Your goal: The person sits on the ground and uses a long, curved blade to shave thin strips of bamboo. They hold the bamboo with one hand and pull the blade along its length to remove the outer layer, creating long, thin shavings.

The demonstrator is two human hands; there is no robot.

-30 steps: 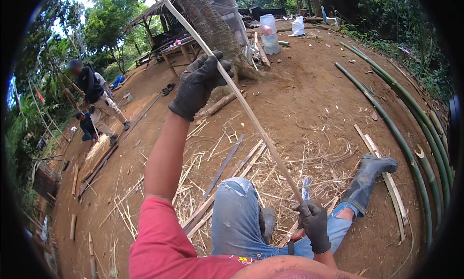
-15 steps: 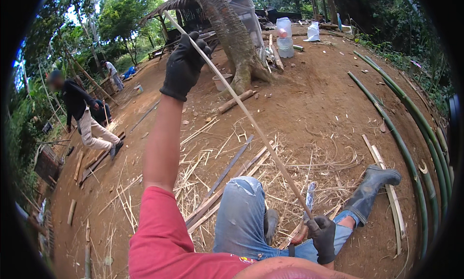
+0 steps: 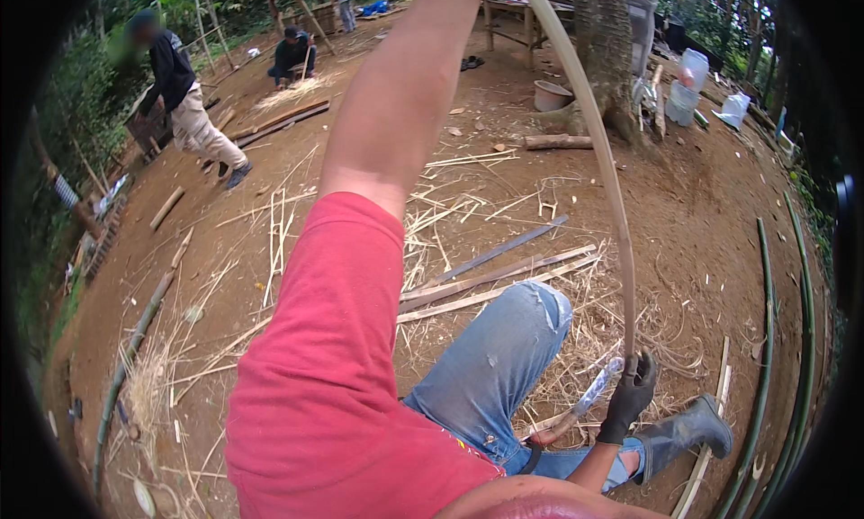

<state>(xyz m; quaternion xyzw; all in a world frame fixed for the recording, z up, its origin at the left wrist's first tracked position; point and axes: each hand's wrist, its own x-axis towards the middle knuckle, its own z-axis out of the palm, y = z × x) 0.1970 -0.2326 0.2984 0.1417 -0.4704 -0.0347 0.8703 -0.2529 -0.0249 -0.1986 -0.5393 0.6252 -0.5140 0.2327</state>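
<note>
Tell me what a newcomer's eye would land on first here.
The long pale bamboo strip arcs from the top edge down to the gloved right hand, which also holds a knife. The red sleeve of the raised left arm fills the centre; green bamboo poles line the right edge.

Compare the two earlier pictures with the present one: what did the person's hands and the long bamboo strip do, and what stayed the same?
The left arm rose higher, carrying the gloved left hand past the top edge, out of view. The long pale bamboo strip went with it and now curves more. The black-gloved right hand stayed low by the knee, still gripping the strip's lower end with a knife. The blue-jeaned leg and dark rubber boot stayed put.
</note>
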